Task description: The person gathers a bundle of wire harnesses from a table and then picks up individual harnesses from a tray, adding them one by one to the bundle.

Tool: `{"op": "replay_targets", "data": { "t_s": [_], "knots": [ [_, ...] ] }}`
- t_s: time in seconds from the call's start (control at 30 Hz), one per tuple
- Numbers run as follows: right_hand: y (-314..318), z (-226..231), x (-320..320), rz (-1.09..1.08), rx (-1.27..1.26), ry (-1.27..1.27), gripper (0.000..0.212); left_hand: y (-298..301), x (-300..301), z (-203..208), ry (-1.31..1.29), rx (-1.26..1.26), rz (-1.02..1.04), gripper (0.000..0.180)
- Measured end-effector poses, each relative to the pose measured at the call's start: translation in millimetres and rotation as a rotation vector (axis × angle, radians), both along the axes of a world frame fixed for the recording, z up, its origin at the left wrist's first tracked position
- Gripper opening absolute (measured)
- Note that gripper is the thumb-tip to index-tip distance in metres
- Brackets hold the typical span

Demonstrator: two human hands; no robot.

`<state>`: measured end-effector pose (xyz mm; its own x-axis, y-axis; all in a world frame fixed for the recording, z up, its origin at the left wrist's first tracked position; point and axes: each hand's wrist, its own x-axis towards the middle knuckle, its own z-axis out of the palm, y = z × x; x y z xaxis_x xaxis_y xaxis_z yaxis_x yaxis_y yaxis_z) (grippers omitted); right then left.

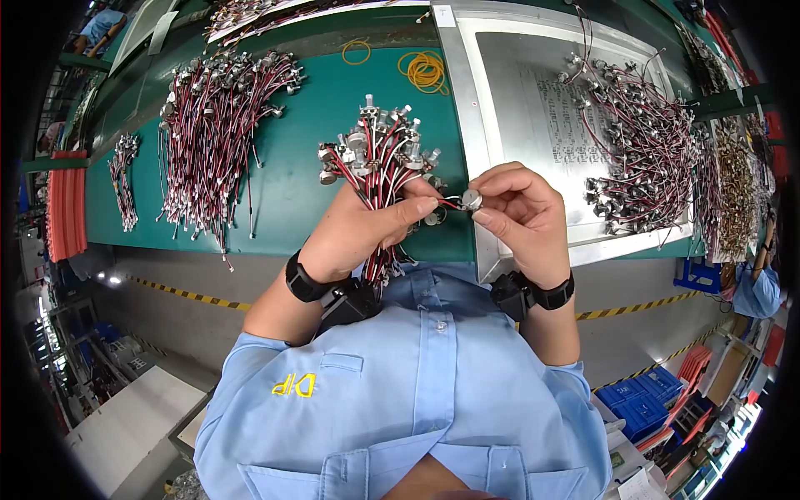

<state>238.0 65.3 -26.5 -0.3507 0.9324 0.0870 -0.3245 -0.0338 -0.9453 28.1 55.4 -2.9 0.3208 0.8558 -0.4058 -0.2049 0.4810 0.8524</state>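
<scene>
My left hand (375, 218) is closed round a thick bundle of wired potentiometers (379, 158). Their silver metal heads fan out at the top, and red, black and white wires hang below my fist. Between the thumb and fingertips of my right hand (525, 218) is the round silver head of a single wired potentiometer (472, 199). Its red and black leads run left to my left thumb and forefinger. Just behind my hands, a few silver parts are partly hidden by the bundle and fingers.
On the green bench mat (317, 117) lie a large wire-lead pile (212, 133), a smaller bunch (124, 179) and yellow rubber bands (425, 72). At right, a metal-framed tray (533, 100) carries a tangled heap of wired potentiometers (642, 150). Blue crates (637, 404) stand on the floor.
</scene>
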Motion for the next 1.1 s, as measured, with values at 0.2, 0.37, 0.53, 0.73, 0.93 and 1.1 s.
{"op": "replay_targets", "data": {
  "t_s": [0.2, 0.37, 0.53, 0.73, 0.93, 1.1],
  "knots": [
    [0, 2, -3, -0.016, -0.001, 0.002, 0.024, 0, -4, -4, -0.007, 0.022, -0.023, 0.012],
    [-4, 11, 7, 0.052, -0.189, -0.065, 0.024, 0, 5, 3, 0.022, 0.059, 0.013, 0.016],
    [1, 10, 20, 0.299, -0.217, -0.348, 0.024, 1, 0, -2, -0.044, 0.062, -0.052, 0.018],
    [12, 22, -8, -0.072, -0.027, -0.286, 0.022, 1, -4, 0, -0.144, 0.001, -0.167, 0.018],
    [15, 22, -21, 0.016, -0.061, -0.28, 0.02, 0, -5, 3, -0.1, 0.007, -0.159, 0.015],
    [7, 16, -17, -0.023, -0.189, -0.133, 0.02, 1, 0, 0, -0.124, 0.001, -0.08, 0.018]
  ]
}}
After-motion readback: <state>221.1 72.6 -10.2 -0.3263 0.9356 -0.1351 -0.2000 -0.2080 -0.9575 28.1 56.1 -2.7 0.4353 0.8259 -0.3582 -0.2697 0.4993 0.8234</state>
